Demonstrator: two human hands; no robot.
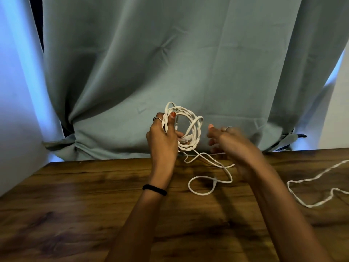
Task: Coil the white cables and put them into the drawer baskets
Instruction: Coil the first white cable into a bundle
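Note:
My left hand (162,137) grips a coil of white cable (190,127), held upright above the far edge of the wooden table (75,205). The cable's loose tail (211,180) drops from the coil and loops on the tabletop between my forearms. My right hand (226,140) is motion-blurred just right of the coil. Its fingers are curled, and a thin, taut strand runs from the coil into them. No drawer basket is in view.
A second white cable (311,180) lies loose on the table's right side and runs off the right edge of the frame. A grey-green curtain (170,63) hangs right behind the table. A pale wall or panel (17,129) stands at the left.

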